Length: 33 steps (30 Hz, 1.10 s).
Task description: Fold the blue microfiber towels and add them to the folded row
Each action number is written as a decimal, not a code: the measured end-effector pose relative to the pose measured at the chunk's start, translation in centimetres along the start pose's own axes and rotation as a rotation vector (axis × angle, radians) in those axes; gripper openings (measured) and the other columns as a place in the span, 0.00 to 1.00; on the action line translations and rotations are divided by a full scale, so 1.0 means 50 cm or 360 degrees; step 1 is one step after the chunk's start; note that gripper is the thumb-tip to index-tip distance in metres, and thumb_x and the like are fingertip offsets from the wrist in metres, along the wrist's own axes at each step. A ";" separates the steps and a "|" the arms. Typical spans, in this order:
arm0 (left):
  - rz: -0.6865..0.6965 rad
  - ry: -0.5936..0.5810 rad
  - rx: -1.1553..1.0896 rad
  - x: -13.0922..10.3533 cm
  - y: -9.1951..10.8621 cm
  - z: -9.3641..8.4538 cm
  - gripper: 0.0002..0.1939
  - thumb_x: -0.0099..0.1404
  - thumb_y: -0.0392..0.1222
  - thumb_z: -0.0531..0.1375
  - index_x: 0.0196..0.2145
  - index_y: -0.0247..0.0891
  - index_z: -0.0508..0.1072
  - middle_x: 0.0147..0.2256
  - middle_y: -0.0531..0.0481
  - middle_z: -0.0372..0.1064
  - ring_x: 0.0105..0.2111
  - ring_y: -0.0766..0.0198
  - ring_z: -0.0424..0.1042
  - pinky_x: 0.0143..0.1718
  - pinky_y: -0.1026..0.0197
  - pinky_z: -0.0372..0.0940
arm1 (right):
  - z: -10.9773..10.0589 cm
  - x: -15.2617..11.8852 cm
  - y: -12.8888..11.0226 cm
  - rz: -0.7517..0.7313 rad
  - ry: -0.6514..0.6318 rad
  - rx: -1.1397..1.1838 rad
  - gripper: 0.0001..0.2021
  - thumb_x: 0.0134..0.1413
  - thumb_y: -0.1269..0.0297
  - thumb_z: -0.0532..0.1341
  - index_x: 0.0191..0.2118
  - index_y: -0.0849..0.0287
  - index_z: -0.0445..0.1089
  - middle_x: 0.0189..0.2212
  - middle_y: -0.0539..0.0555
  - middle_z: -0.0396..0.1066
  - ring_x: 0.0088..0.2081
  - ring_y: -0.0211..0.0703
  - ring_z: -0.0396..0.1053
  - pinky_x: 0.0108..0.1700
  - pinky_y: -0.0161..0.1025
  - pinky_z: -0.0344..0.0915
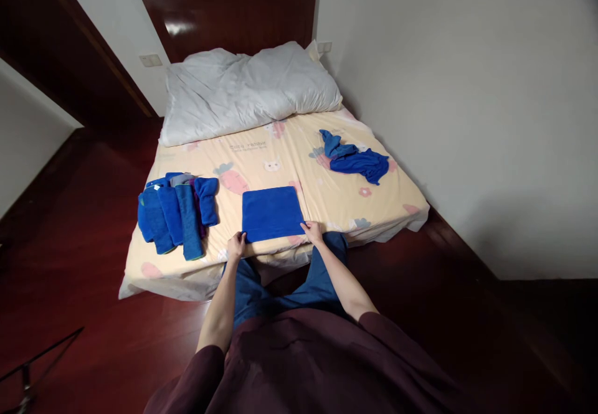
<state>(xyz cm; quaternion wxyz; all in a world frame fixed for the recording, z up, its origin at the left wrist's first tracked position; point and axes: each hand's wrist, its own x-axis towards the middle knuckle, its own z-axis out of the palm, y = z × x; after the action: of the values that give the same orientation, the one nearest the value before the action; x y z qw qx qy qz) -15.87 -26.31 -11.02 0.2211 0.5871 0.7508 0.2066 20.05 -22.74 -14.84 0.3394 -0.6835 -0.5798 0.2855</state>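
A blue towel (272, 210) lies flat and squared on the bed in front of me, with a strip along its near edge that looks turned over. My left hand (236, 246) is closed in a pinch on its near left corner. At the near right corner, my right hand (313, 232) pinches the cloth between thumb and fingers. To the left sits a pile of rolled or folded towels (175, 211), mostly blue with some grey and purple. Crumpled blue cloths (359, 162) lie loosely on the right side of the bed.
The bed has a cream sheet (275, 146) printed with carrots and rabbits. A bunched white quilt (247, 93) lies against the dark wooden headboard (243, 18). White wall (467, 121) runs along the right. A thin dark stand (42, 358) is on the reddish floor at lower left.
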 end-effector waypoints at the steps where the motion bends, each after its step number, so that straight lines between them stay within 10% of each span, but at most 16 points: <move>1: -0.0006 -0.0001 0.0010 0.001 0.000 0.002 0.15 0.73 0.48 0.54 0.33 0.38 0.74 0.30 0.45 0.76 0.34 0.56 0.76 0.35 0.61 0.61 | 0.001 0.002 0.000 0.0019 0.0008 -0.0018 0.17 0.57 0.52 0.62 0.22 0.55 0.68 0.25 0.55 0.77 0.32 0.49 0.78 0.36 0.37 0.71; 25: -0.0118 0.0009 0.0217 0.020 0.023 0.023 0.14 0.74 0.46 0.54 0.41 0.36 0.76 0.40 0.34 0.78 0.42 0.47 0.78 0.43 0.53 0.69 | 0.011 0.022 -0.041 0.0330 -0.0016 -0.0440 0.09 0.55 0.61 0.68 0.27 0.58 0.77 0.29 0.59 0.80 0.36 0.50 0.78 0.39 0.37 0.68; 33: 0.0199 0.0241 0.0248 -0.002 0.025 -0.008 0.17 0.70 0.40 0.56 0.54 0.33 0.71 0.53 0.30 0.70 0.55 0.44 0.71 0.55 0.45 0.68 | -0.018 -0.007 -0.053 0.0195 0.0105 -0.0398 0.17 0.56 0.64 0.65 0.51 0.61 0.75 0.44 0.62 0.79 0.48 0.53 0.77 0.51 0.45 0.71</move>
<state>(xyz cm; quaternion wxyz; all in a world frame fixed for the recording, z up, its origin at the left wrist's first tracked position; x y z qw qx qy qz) -15.08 -26.14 -9.95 0.1040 0.6309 0.7412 0.2047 19.13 -22.97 -12.20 0.2523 -0.7635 -0.5567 0.2086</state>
